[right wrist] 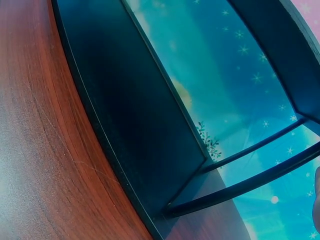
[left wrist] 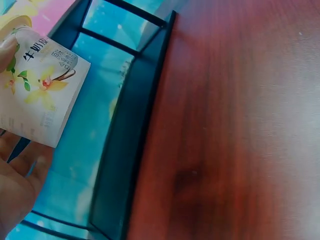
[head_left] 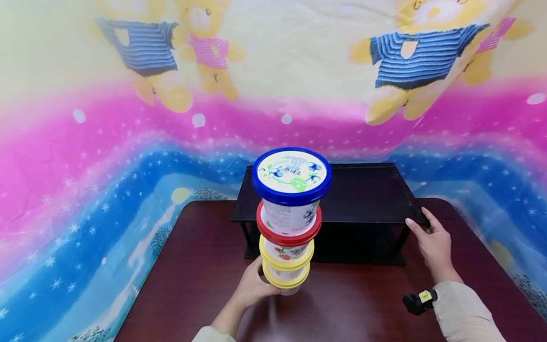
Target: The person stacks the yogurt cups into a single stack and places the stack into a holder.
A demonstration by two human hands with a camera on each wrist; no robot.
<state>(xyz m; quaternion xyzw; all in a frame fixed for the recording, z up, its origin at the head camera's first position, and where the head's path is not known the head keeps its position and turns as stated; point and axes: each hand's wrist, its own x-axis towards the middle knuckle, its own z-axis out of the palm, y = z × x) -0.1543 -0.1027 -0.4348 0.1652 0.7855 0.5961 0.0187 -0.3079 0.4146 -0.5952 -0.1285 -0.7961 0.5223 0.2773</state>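
Observation:
My left hand (head_left: pixel 252 287) grips the lowest tub of a tall stack of several yogurt tubs. On top is a large blue-lidded tub (head_left: pixel 292 173) with blueberry print; under it comes a red-lidded tub (head_left: pixel 285 249), then two yellow-lidded ones. Flowers decorate the lowest tub (left wrist: pixel 37 95), whose base is raised off the table in the left wrist view. At the right, my right hand (head_left: pixel 436 249) holds the front corner of a black two-tier shelf (head_left: pixel 363 194), thumb at the front edge. Only a sliver of that hand enters the right wrist view.
The shelf stands on a dark red-brown wooden table (head_left: pixel 188 285), its lower tier (right wrist: pixel 125 110) low over the wood and thin posts at its ends. A bear-patterned cloth (head_left: pixel 278 71) hangs behind and beside the table. The stack overlaps the shelf's left front in the head view.

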